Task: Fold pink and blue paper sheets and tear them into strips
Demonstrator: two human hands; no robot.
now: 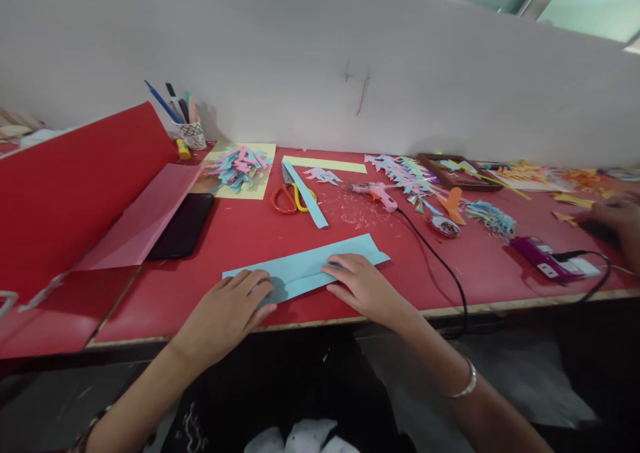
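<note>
A light blue paper sheet [345, 250] lies near the table's front edge, folded lengthwise, with a crease running along it. My left hand [240, 303] grips its left end, fingers bent over the top and thumb by the lower edge. Toward the right end, my right hand [357, 283] holds the fold with curled fingers, fingertips pressed on the paper. Just behind the sheet, a narrow blue strip [307, 196] lies across scissors [285, 200] with red and yellow handles.
A pink glue gun [377, 192] trails a black cord over the front edge. Paper cuttings [243, 166] are heaped on a yellow sheet. At left stand a red folder [85, 186] and a pen cup [193, 134], near a black phone [183, 226]. Another person's hand [617, 216] is at far right.
</note>
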